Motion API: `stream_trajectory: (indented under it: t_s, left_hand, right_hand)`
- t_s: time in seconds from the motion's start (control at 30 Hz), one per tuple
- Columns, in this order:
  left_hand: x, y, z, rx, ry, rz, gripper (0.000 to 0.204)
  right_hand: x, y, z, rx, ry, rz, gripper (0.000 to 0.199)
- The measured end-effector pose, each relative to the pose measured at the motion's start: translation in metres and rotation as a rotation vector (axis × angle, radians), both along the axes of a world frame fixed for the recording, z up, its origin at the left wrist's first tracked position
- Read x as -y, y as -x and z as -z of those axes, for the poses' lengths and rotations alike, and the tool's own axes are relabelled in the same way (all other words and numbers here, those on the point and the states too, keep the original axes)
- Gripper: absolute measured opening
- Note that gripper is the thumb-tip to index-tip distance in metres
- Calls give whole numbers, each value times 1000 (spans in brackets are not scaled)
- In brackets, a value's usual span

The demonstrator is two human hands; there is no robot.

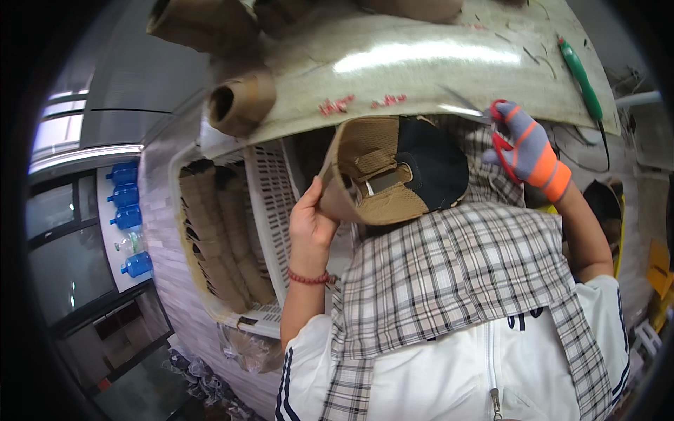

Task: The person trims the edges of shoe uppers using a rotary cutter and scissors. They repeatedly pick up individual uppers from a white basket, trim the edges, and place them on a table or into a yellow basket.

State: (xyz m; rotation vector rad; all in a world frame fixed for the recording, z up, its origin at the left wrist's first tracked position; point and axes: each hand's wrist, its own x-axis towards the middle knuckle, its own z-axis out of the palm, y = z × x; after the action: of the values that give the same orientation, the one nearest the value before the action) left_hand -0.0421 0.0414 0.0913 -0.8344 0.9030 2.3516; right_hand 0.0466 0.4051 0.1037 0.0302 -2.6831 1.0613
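Note:
A tan and black sewn piece, seemingly a shoe upper [441, 168], hangs over my lap with its hollow inside facing me. Its lining is tan mesh at the left and black fabric at the right. My left hand [313, 214] is bare and grips its left edge, the fingers partly hidden behind it. Up and to the right, my right hand [523, 144], in a grey and orange striped glove, holds a pair of red-handled scissors [500, 140]. The scissor blades point left over the table edge, spread apart and not touching the upper.
The pale worktable [435, 84] bears red thread scraps [337, 105], a green corded tool [581, 78] and several tan pieces, one a rolled tan piece [242, 102]. A white slatted crate [272, 203] at my left holds stacked tan pieces [217, 231]. Blue water jugs [125, 196] stand far left.

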Motion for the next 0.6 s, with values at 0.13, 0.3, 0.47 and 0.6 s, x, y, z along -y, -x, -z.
stream_trajectory:
  t_s: [0.13, 0.3, 0.47, 0.6]
  left_hand:
    - [5, -12, 33, -103, -142, 137, 30]
    - [20, -25, 94, -144, 8, 143, 30]
    - [-28, -18, 106, -565, 278, 274, 28]
    - [-58, -10, 87, -679, 278, 217, 32]
  right_hand:
    - [13, 7, 15, 109, -322, -151, 36]
    - [17, 2, 26, 236, -415, -204, 36]
    - [24, 9, 27, 158, -457, -249, 32]
    - [32, 25, 28, 210, -452, -328, 33]
